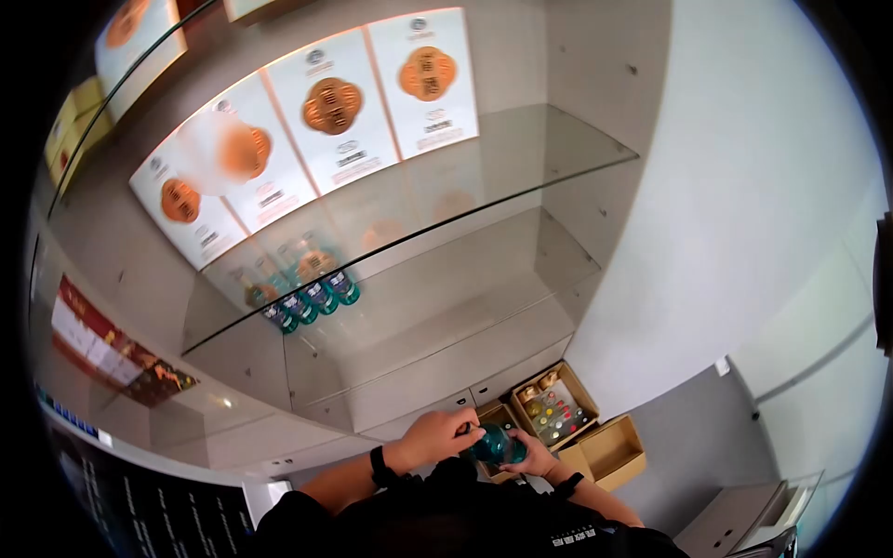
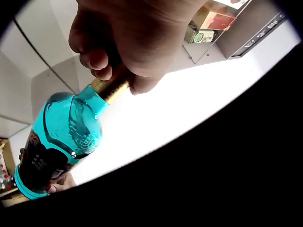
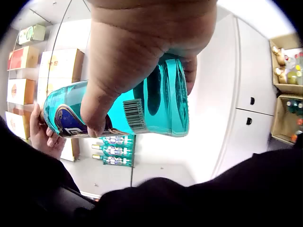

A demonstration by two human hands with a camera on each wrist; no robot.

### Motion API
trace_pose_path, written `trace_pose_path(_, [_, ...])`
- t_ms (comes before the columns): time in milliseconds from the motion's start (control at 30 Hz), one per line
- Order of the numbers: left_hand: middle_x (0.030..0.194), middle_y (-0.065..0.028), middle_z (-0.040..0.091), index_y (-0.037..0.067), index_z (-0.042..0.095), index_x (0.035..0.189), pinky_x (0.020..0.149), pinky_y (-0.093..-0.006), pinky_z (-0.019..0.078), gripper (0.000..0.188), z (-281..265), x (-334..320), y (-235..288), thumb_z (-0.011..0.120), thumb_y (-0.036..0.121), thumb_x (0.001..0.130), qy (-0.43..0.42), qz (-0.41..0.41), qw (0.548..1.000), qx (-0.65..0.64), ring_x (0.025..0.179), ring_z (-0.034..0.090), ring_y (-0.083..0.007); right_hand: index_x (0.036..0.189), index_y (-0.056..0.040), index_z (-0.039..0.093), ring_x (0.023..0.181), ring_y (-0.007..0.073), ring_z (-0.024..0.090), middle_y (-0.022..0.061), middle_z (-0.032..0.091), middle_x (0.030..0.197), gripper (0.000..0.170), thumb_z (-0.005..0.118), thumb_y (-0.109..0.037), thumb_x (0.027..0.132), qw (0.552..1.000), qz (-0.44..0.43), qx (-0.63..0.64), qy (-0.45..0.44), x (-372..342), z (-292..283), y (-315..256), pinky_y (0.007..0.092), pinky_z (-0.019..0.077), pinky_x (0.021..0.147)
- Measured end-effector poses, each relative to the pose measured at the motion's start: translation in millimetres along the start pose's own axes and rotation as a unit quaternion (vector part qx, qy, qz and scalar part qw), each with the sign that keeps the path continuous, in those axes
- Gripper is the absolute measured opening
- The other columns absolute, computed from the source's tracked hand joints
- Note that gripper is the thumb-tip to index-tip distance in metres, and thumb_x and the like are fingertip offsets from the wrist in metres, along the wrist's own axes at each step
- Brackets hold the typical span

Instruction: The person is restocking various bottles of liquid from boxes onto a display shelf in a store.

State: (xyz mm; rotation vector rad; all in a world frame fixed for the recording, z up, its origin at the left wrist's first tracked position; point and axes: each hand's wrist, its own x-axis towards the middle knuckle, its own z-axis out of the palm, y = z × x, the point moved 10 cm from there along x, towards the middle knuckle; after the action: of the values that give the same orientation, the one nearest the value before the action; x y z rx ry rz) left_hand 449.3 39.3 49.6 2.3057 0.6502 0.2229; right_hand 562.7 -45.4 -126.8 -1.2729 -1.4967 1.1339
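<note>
A teal glass bottle (image 1: 499,446) with a dark label is held between both hands in front of the body. The left hand (image 1: 437,437) grips its gold neck; in the left wrist view the curled fingers of the left hand (image 2: 128,42) cover the cap end of the bottle (image 2: 71,123). Around the base end is the right hand (image 1: 535,458). In the right wrist view the right hand (image 3: 142,47) has its thumb across the side of the bottle (image 3: 156,109), beside a barcode, and the base faces right.
Several teal bottles (image 1: 321,297) stand in a row on the lower glass shelf. White boxes (image 1: 333,107) line the shelf above. On the floor are a carton of small bottles (image 1: 555,409), an open carton (image 1: 609,453) and another partly hidden behind the hands.
</note>
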Motion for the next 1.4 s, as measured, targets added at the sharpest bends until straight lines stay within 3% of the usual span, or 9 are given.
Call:
trace_pose_path(133, [0.074,-0.0031,0.061,0.008,0.057,0.103,0.052,-0.0296,0.0438,0.02,-35.5,-7.6,-10.9,0.06,0.023,0.09,0.094,0.038,0.986,-0.132,0.06,0.057,-0.0162,0.122,-0.0038,0.048,0.097,0.0166,0.058,0.008,0.061,0.108,0.065,0.082,-0.022,0.069,0.987,0.017,0.13,-0.095,33.0,3.9,-27.7,0.0318,0.047,0.088])
trace_pose_path(200, [0.087,-0.002,0.058,0.006,0.056,0.107,0.064,-0.0278,0.0452,0.026,-43.8,-8.7,-32.0,0.061,0.025,0.091,0.107,-0.006,0.891,-0.441,0.073,0.056,-0.0121,0.124,-0.0028,0.049,0.099,0.0151,0.057,0.0066,0.06,0.11,0.064,0.078,-0.025,0.072,0.961,0.038,0.225,-0.153,45.8,12.5,-36.6,0.0308,0.0458,0.09])
trace_pose_path(400, [0.103,-0.0006,0.057,0.003,0.056,0.112,0.082,-0.0278,0.0436,0.028,-92.6,-8.7,-57.7,0.056,0.026,0.095,0.202,0.072,0.951,-0.224,0.096,0.052,-0.0097,0.123,-0.001,0.049,0.09,0.0112,0.055,0.0032,0.059,0.103,0.071,0.062,-0.056,0.079,0.934,0.046,0.276,-0.224,89.2,35.5,-68.2,0.0247,0.0462,0.079])
trace_pose_path(500, [0.109,-0.0026,0.056,0.002,0.052,0.12,0.088,-0.0296,0.043,0.032,-96.1,0.6,-78.4,0.05,0.025,0.098,0.199,0.047,0.9,-0.385,0.102,0.051,-0.0116,0.122,-0.0012,0.049,0.087,0.0116,0.055,0.0033,0.059,0.101,0.071,0.061,-0.058,0.079,0.931,0.034,0.27,-0.243,117.3,47.5,-76.7,0.0251,0.0467,0.078])
trace_pose_path(700, [0.106,-0.0044,0.059,0.004,0.052,0.11,0.088,-0.029,0.0447,0.024,-114.0,3.9,-128.1,0.05,0.024,0.098,0.246,-0.056,0.863,-0.437,0.1,0.055,-0.0134,0.125,0.002,0.044,0.102,0.0226,0.061,0.0137,0.061,0.112,0.064,0.056,-0.047,0.086,0.913,0.102,0.285,-0.273,157.1,75.8,-82.8,0.0346,0.0473,0.092])
trace_pose_path(900, [0.106,-0.0048,0.058,0.004,0.048,0.112,0.087,-0.0285,0.0449,0.026,-118.7,6.8,-152.5,0.049,0.025,0.098,0.287,-0.018,0.859,-0.424,0.098,0.054,-0.0129,0.136,0.0006,0.035,0.11,0.0222,0.056,0.0123,0.053,0.124,0.068,0.059,-0.037,0.085,0.946,0.096,0.241,-0.195,191.3,80.4,-55.8,0.0363,0.044,0.096])
trace_pose_path(1067, [0.106,-0.0062,0.056,0.002,0.045,0.113,0.087,-0.0292,0.0432,0.027,-151.4,10.4,-157.3,0.048,0.024,0.098,0.336,0.008,0.888,-0.313,0.099,0.053,-0.0143,0.136,-0.0008,0.039,0.124,0.0213,0.043,0.0105,0.049,0.132,0.046,0.051,-0.013,0.093,0.97,0.05,0.226,-0.079,203.4,43.2,-51.0,0.0351,0.0318,0.105])
trace_pose_path(1200, [0.11,-0.014,0.055,-0.001,0.044,0.117,0.091,-0.0349,0.0406,0.034,-184.1,24.1,-156.9,0.051,0.024,0.096,0.35,0.036,0.909,-0.224,0.104,0.053,-0.0259,0.13,-0.0025,0.045,0.124,0.0223,0.045,0.0125,0.05,0.131,0.038,0.051,-0.013,0.093,0.961,0.069,0.267,0.001,176.6,10.2,-33.5,0.0366,0.0329,0.106])
trace_pose_path(1400, [0.104,-0.0137,0.058,-0.001,0.048,0.113,0.087,-0.0356,0.0424,0.032,-231.4,58.7,-194.6,0.056,0.023,0.094,0.37,0.041,0.922,-0.107,0.098,0.055,-0.0239,0.122,-0.0039,0.051,0.113,0.0202,0.055,0.0091,0.059,0.118,0.032,0.053,-0.013,0.092,0.927,0.129,0.328,0.128,115.0,-31.0,19.2,0.0325,0.0421,0.098])
